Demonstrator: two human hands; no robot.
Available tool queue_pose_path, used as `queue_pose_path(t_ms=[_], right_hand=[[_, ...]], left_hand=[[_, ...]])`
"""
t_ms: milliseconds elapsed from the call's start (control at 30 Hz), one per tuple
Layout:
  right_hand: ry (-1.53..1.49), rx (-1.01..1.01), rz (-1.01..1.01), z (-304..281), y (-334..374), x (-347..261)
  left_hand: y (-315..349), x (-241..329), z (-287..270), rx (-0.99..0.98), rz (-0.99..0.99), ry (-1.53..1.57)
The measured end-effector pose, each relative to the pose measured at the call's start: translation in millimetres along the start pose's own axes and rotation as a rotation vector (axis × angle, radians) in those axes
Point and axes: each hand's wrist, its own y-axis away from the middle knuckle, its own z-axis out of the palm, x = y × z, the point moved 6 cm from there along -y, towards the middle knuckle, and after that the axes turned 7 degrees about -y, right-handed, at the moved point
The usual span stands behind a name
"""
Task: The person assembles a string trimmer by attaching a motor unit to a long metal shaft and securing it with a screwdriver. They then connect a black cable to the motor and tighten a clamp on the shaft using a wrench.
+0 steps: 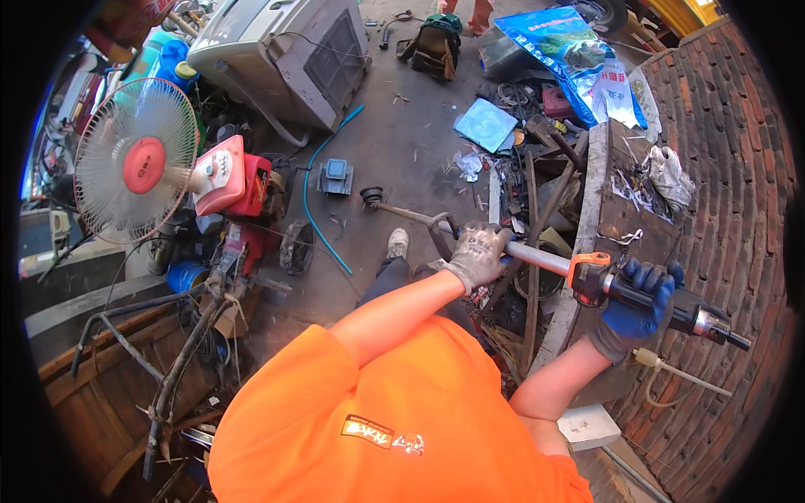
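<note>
A long pole tool [541, 257], perhaps a brush cutter shaft, lies slantwise in front of me. It has a silver tube, an orange clamp [587, 267], and a black body with a metal fitting at the right end. At its far left end is a dark round head [371, 195] near the ground. My left hand [478, 254], in a dirty grey glove, is closed around the tube beside a loop handle [441, 226]. My right hand [642, 295], in a blue-palmed glove, grips the black body near the right end. Its palm side is partly hidden.
A brick wall [721, 142] runs along the right, with a wooden beam [579, 243] and piled scrap before it. On the left stand a pink-centred fan [142, 165] and a red machine [251, 201]. A blue hose [314, 218] and a small grey-blue block [336, 174] lie on the ground.
</note>
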Motion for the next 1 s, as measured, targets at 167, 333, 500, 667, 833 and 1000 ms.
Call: queue_pose_path(t_ms=[167, 333, 500, 667, 833, 1000], right_hand=[[0.028, 0.036, -0.045, 5, -8, -23], [0.106, 0.101, -0.108, -5, -15, -50], [0.082, -0.046, -0.074, -8, -20, -64], [0.172, 0.175, -0.281, 4, -12, -66], [0.436, 0.292, -0.359, 16, -7, -65], [0.489, 0.350, -0.385, 12, 0, -75]], left_hand=[[-15, -8, 23, 0.240, 0.071, -0.065], [-40, 8, 41, 0.113, 0.064, -0.179], [-53, 19, 41, -0.079, 0.067, -0.220], [-74, 35, 46, -0.278, 0.141, -0.243], [-71, 41, 48, -0.045, 0.154, -0.229], [-69, 57, 58, -0.004, 0.183, -0.091]])
